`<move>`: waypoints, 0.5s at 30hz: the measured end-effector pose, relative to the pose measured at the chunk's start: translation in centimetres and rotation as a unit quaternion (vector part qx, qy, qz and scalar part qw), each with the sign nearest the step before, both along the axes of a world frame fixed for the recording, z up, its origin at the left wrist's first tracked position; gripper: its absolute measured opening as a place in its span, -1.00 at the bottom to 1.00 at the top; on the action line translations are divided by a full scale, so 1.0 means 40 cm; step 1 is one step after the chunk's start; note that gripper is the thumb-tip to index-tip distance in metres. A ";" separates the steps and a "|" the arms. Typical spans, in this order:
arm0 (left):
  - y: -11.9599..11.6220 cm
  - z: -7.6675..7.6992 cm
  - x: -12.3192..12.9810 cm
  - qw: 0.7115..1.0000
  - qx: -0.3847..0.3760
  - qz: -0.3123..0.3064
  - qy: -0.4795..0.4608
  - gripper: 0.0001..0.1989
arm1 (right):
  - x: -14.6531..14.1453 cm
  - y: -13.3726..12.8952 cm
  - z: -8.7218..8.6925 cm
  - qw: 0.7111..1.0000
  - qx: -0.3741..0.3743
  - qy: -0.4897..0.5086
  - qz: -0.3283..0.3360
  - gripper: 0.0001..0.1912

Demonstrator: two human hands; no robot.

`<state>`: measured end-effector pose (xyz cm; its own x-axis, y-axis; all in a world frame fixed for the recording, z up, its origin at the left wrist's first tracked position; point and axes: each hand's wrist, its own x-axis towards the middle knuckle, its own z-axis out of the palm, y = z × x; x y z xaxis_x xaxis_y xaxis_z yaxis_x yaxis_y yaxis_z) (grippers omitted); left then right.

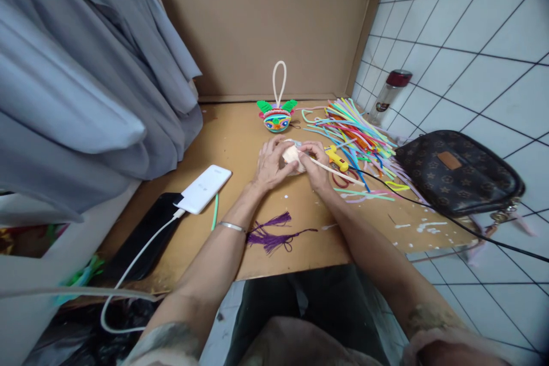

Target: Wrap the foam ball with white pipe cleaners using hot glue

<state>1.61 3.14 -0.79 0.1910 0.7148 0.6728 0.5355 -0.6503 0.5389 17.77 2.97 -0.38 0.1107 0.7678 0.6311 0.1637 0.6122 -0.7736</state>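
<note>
One grey curtain [94, 68] hangs on the left, facing one white tiled wall [454, 28] on the right. Between them, one large cardboard panel [274, 17] stands at the back of one brown table [235, 140]. One dark patterned bag [454, 177] sits at the table's right side, next to one pile of many coloured fuzzy sticks [360, 131], too tangled to count. Toward the left edge lies one flat black thing [146, 240], and one white power bank [205, 189] with one white cable plugged in rests partly over it. One clear bottle [383, 103] with a red lid stands behind the pile. Two hands meet near the table's middle around one whitish piece [291, 155]. The left hand [271, 164] curves over its left side, fingers bent and thumb pressed in; the right hand [316, 167] pinches its right side with bent fingers, beside one pale stick [338, 172] that slants away to the right. One bright animal-head ornament [277, 121] with one white loop sits just beyond the hands. Two purple tassels [270, 239] lie between the forearms. One yellow glue gun [337, 159] lies just right of the right hand.
</note>
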 end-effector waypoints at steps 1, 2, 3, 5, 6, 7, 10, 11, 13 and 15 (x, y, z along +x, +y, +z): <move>-0.002 -0.002 0.004 1.000 0.002 0.012 0.010 -0.33 | 0.003 0.002 0.000 1.000 -0.002 0.000 0.007 -0.86; -0.003 -0.005 0.009 1.000 0.004 0.020 0.016 -0.27 | 0.005 0.004 0.000 1.000 0.000 -0.004 0.014 -0.84; -0.004 -0.009 0.014 1.000 0.007 0.024 0.018 -0.21 | 0.007 0.005 -0.001 1.000 0.006 -0.012 0.022 -0.81; -0.006 -0.018 0.025 0.999 0.018 0.034 0.014 -0.17 | 0.009 0.006 -0.001 0.998 0.022 -0.036 0.037 -0.73; -0.007 -0.023 0.030 0.999 0.023 0.045 0.008 -0.18 | 0.009 0.006 -0.002 0.998 0.028 -0.048 0.042 -0.69; -0.008 -0.028 0.035 0.998 0.027 0.054 0.000 -0.18 | 0.008 0.006 -0.002 0.997 0.031 -0.056 0.045 -0.64; -0.011 -0.042 0.047 0.996 0.029 0.076 -0.023 -0.18 | 0.000 0.004 -0.006 0.997 0.036 -0.057 0.048 -0.55; -0.012 -0.046 0.050 0.995 0.027 0.083 -0.037 -0.18 | -0.004 0.003 -0.007 0.996 0.041 -0.054 0.049 -0.53; -0.013 -0.052 0.055 0.992 0.019 0.091 -0.083 -0.22 | -0.012 -0.001 -0.008 0.995 0.057 -0.053 0.056 -0.52; -0.014 -0.054 0.059 0.985 -0.004 0.089 -0.146 -0.31 | -0.019 -0.007 -0.008 0.994 0.074 -0.051 0.058 -0.53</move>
